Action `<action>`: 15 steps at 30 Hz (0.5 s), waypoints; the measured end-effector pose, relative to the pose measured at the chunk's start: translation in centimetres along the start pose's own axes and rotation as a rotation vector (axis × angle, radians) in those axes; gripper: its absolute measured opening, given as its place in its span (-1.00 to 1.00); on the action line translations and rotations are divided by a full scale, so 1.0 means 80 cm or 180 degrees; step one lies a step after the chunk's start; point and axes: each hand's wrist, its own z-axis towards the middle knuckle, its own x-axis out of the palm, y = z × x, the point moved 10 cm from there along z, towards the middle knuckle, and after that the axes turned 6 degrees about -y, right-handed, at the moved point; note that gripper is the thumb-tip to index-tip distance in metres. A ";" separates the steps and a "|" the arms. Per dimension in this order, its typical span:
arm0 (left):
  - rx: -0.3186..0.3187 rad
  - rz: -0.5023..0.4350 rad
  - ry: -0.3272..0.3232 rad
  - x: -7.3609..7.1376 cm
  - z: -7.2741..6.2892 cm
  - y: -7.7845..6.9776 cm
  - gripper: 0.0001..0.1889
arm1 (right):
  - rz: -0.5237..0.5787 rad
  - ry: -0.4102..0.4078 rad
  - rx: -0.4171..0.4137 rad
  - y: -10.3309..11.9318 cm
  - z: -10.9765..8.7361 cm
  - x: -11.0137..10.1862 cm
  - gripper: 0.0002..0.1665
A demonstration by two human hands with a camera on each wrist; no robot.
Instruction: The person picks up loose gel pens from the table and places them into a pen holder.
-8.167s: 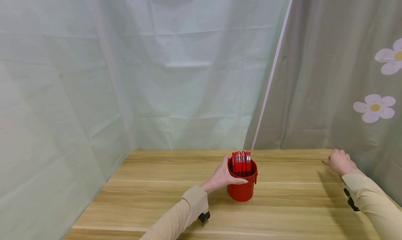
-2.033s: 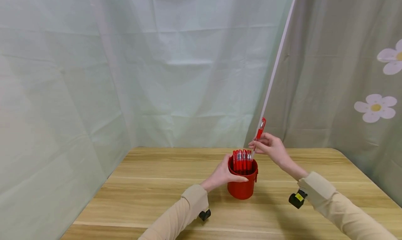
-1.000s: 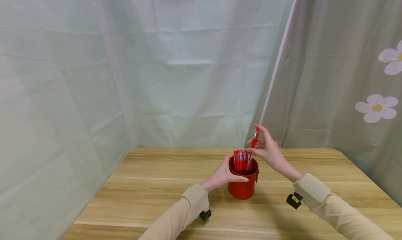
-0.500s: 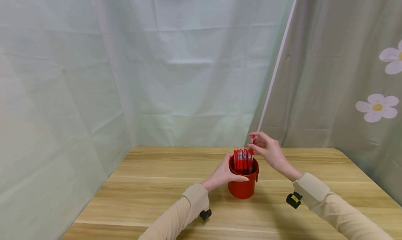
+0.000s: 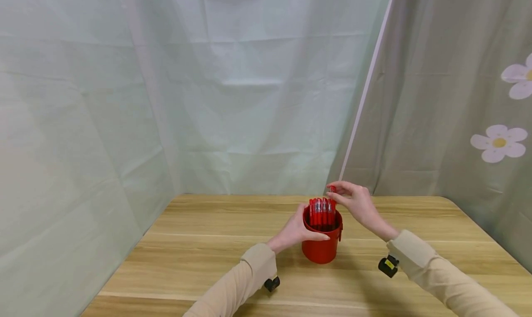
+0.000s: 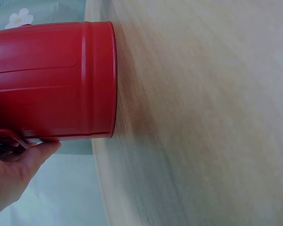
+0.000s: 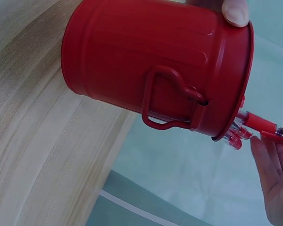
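Note:
A red metal pail [image 5: 319, 251] stands upright on the wooden table, with several red-capped pens [image 5: 317, 213] bunched upright inside. My left hand [image 5: 295, 230] grips the pail from its left side, thumb across the front of the rim. Above the pail's right rim, my right hand [image 5: 358, 205] pinches a red pen [image 7: 260, 123] near its capped upper end. The lower part of that pen is inside the pail, hidden by the wall. In the right wrist view the pail's side handle [image 7: 148, 101] faces the camera, and other pen ends show at the mouth.
The light wooden table [image 5: 199, 261] ends at a rounded corner on the far right. Pale curtains [image 5: 249, 100] hang behind and at the left; a grey curtain [image 5: 436, 100] with white flowers hangs at the right. Each wrist carries a small black camera [image 5: 388, 265].
My right hand came from the table's far right edge with a pen, brought it over the pail, and has lowered it in among the others. My left hand has kept its grip on the pail.

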 end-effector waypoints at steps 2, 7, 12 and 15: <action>0.0002 -0.0004 0.0001 0.000 0.000 -0.001 -0.22 | -0.0044 -0.0012 -0.0012 0.001 -0.001 0.000 -0.76; -0.0013 -0.0004 0.0000 0.000 0.000 -0.002 -0.22 | -0.0065 -0.0052 0.0027 -0.002 -0.001 -0.001 -0.78; -0.0019 0.0014 0.0003 0.000 0.000 -0.002 -0.22 | -0.0225 -0.0066 0.0132 -0.009 -0.001 -0.001 -0.79; -0.0037 0.0027 -0.0004 -0.001 -0.001 0.000 -0.22 | -0.0335 -0.0101 0.0130 -0.012 -0.002 -0.001 -0.75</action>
